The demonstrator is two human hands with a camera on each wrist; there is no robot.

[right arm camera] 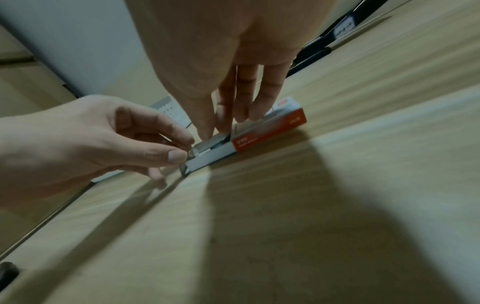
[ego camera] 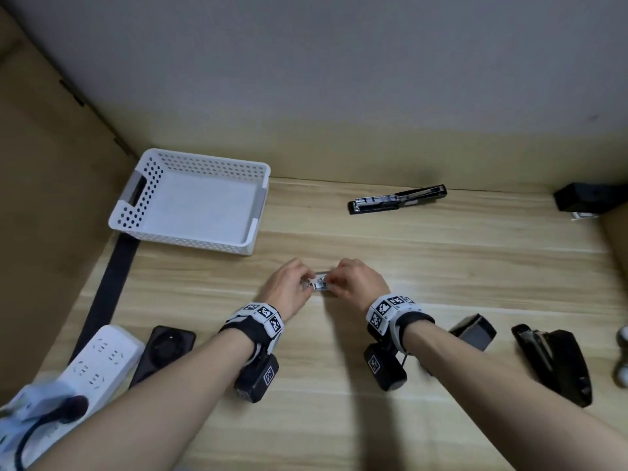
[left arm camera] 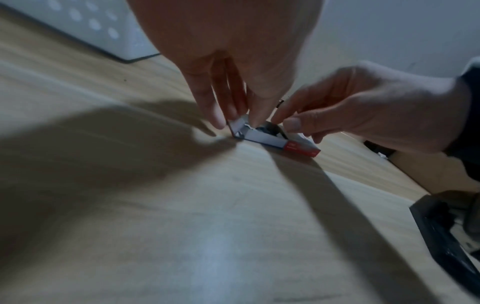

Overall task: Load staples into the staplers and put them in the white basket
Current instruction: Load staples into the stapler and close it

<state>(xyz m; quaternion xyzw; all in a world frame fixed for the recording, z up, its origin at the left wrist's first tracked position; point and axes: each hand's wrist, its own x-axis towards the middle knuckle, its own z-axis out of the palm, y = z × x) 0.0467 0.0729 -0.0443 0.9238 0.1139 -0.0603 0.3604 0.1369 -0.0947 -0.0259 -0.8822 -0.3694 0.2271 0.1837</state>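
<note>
On the table (ego camera: 441,253), well short of the white basket (ego camera: 149,195), your right hand (ego camera: 356,280) pins the light, crushable staple box (right arm camera: 259,139) by its sleeve while your left hand's (ego camera: 289,283) narrow grip pinches brittle staples (right arm camera: 200,147); take them by their sides.

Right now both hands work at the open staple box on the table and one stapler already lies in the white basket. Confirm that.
Wrong about the basket: the head view shows the white basket holding nothing; the opened stapler lies on the table. Both the left hand and right hand do work at the staple box.
</note>
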